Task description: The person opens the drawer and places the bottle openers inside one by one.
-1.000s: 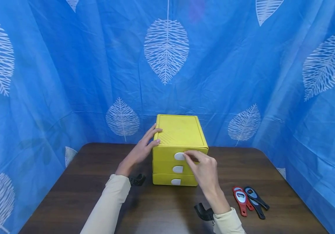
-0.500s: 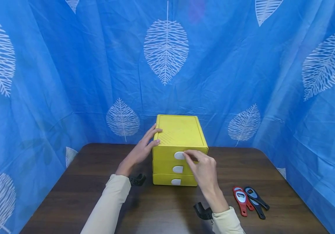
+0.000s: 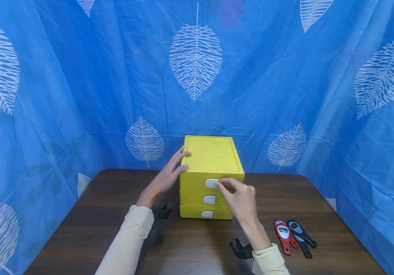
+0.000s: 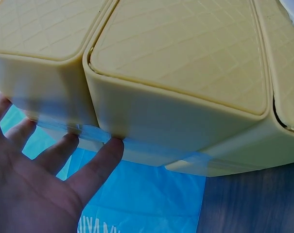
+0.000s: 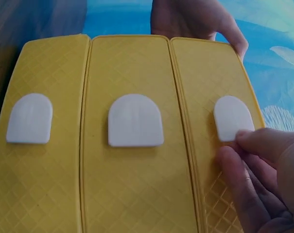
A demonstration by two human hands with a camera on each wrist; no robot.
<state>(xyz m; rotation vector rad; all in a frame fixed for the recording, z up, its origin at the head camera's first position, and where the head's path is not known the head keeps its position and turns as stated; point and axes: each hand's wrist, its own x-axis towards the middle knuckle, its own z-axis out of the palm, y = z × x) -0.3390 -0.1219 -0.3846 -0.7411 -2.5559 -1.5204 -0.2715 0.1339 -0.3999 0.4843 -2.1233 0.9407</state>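
Note:
A yellow box of three stacked drawers (image 3: 214, 154) stands on the table, each front bearing a white rounded handle. At the top drawer's handle (image 3: 211, 183), the thumb and fingertips of my right hand (image 3: 243, 198) pinch the right edge. The right wrist view shows that handle (image 5: 233, 116) turned to the right side, between thumb and finger. All three drawers look closed. My left hand (image 3: 166, 173) rests on the box's upper left edge with fingers spread. In the left wrist view the left hand's fingertips (image 4: 116, 145) touch the box's side.
Several red and black bottle openers (image 3: 283, 233) lie in a loose pile on the dark wooden table (image 3: 190, 248), right of the right forearm. Blue curtains (image 3: 252, 95) with white leaf prints hang behind and on both sides.
Almost nothing differs. Both hands keep their places on the box and the handle; the view shifts very slightly.

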